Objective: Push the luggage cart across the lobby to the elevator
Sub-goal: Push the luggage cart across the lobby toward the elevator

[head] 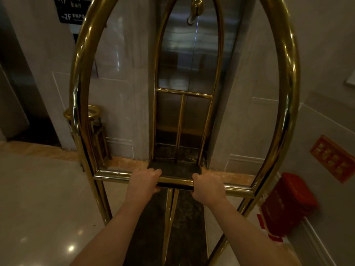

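Both my left hand (143, 181) and right hand (207, 186) wrap fingers tight around the polished brass luggage cart (288, 93) crossbar, steel elevator doors (192, 54) at twelve o'clock.

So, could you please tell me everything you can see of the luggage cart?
The luggage cart is a frame of shiny, brass-looking tubes: a tall near arch, a narrower far arch, and a hook hanging from the top. Its dark deck carries no luggage. It faces closed elevator doors. The left hand and right hand each hold the near crossbar in a closed grip.
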Demonstrator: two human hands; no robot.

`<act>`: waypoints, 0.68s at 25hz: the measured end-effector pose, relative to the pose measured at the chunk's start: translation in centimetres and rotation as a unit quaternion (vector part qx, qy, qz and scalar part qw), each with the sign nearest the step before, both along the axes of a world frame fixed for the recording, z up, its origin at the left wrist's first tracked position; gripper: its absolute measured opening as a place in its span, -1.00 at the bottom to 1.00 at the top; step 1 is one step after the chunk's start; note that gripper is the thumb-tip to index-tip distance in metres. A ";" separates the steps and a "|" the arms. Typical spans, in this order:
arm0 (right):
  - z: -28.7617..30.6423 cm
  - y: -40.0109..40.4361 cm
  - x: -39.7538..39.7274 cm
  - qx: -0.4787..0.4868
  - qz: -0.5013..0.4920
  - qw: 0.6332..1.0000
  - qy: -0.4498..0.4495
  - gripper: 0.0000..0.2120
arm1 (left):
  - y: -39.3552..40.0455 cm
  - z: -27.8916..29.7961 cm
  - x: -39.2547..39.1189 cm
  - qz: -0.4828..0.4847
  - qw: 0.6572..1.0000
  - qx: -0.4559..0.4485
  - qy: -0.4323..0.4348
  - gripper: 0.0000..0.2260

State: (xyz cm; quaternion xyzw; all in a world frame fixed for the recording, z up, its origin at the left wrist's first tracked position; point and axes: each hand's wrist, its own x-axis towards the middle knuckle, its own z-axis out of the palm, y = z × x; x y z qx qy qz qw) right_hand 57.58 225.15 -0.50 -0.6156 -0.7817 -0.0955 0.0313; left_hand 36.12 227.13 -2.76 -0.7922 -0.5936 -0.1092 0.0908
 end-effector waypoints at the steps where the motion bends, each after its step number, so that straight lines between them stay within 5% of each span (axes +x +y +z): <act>1: 0.0 0.4 0.0 -0.002 -0.003 1.000 0.001 -0.78 | 0.4 0.0 0.0 0.000 1.000 0.000 -0.002 -0.73; 17: -0.4 3.3 -0.3 -0.027 -0.037 0.999 0.019 -0.79 | 3.4 0.1 -0.3 -0.028 0.999 -0.008 0.014 -0.77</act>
